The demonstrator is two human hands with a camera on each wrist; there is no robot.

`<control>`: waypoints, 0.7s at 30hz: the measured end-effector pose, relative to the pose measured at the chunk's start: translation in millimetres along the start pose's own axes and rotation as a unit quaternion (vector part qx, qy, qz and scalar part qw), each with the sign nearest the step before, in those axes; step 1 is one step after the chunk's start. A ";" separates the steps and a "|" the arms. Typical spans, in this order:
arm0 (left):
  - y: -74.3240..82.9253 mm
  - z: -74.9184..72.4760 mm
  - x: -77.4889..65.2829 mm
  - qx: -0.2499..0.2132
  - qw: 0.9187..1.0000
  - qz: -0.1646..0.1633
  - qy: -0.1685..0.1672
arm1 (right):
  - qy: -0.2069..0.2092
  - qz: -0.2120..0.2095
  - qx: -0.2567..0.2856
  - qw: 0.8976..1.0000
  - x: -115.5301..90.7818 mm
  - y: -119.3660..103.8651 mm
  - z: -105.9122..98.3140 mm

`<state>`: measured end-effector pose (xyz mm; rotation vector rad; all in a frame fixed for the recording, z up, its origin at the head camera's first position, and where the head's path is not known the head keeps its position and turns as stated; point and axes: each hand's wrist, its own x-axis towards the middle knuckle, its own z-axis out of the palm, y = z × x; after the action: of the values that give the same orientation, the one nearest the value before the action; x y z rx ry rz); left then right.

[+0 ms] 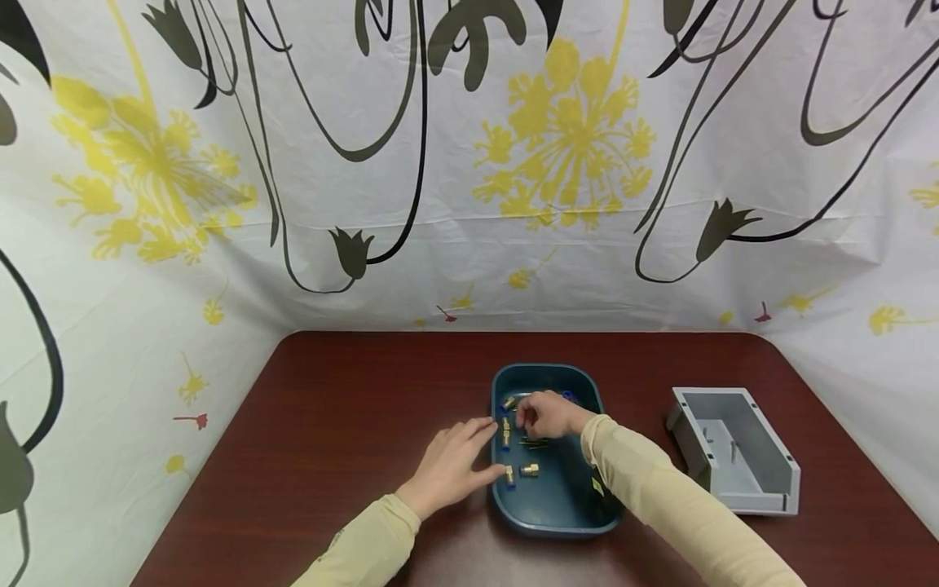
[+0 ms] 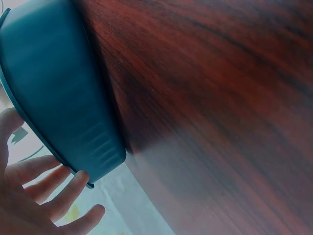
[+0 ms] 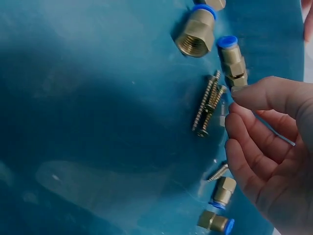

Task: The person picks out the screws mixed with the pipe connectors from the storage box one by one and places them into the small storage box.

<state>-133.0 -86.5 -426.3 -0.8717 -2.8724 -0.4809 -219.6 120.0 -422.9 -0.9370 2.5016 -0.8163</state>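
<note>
A dark blue-green tray (image 1: 550, 522) lies on the table with brass fittings (image 1: 529, 470) and a small group of screws (image 3: 208, 105) inside. Spread and nearly straight, the fingers of my left hand (image 1: 453, 465) are at the tray's left rim, thumb toward a blue-collared fitting (image 1: 510, 477). My right hand (image 1: 550, 414) reaches into the far part of the tray with fingers bent, thumb and index tips close together. In the right wrist view, that thumb tip overlaps the end of a brass fitting (image 3: 232, 58); I cannot tell whether anything is pinched.
To the right of the tray stands a grey open box (image 1: 737, 448) with small posts inside. The brown wooden table (image 1: 381, 391) meets a patterned cloth (image 1: 469, 269) along its back and sides. More fittings (image 3: 216, 222) lie along the tray's left side.
</note>
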 end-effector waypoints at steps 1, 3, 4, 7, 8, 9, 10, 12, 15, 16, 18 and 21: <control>0.0 0.1 0.1 0.000 1.000 0.000 0.001 | 0.001 -0.004 0.001 1.000 0.5 1.8 1.6; 0.2 0.5 0.0 0.000 1.000 -0.001 0.001 | 0.002 -0.004 -0.001 1.000 0.8 3.2 3.8; 0.2 0.7 0.0 0.001 1.000 -0.001 0.001 | 0.002 0.000 -0.006 1.000 1.4 3.8 5.3; 0.5 0.7 -0.1 0.003 1.000 -0.002 0.001 | 0.002 0.018 -0.019 1.000 3.8 5.4 10.1; 0.6 0.7 -0.2 0.003 1.000 -0.002 0.001 | 0.002 0.023 -0.024 0.999 4.0 4.7 11.1; 0.7 0.7 -0.3 0.004 1.000 -0.002 0.001 | 0.004 0.026 -0.027 0.999 4.4 4.5 12.4; 0.8 0.5 -0.2 0.004 1.000 -0.002 0.001 | 0.004 0.030 -0.030 0.999 4.7 4.4 13.6; 1.1 0.3 -0.2 0.004 1.000 -0.002 0.001 | 0.005 0.033 -0.034 0.999 4.9 3.8 15.3; 1.0 0.5 -0.3 0.006 1.000 0.000 0.000 | 0.006 0.036 -0.040 0.999 4.6 2.7 16.6; 0.9 0.6 -0.2 0.007 1.000 0.001 0.000 | 0.006 0.037 -0.042 0.998 4.6 2.7 17.0; 0.8 1.0 -0.2 0.007 1.000 0.001 0.000 | 0.006 0.038 -0.046 0.998 5.1 3.4 17.7; 0.7 1.1 -0.2 0.008 1.000 0.002 0.002 | 0.009 0.042 -0.046 0.998 5.8 4.6 18.9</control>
<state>-132.4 -85.7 -427.2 -0.8739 -2.8667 -0.4588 -216.6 111.5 -441.1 -0.8501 2.5941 -0.6929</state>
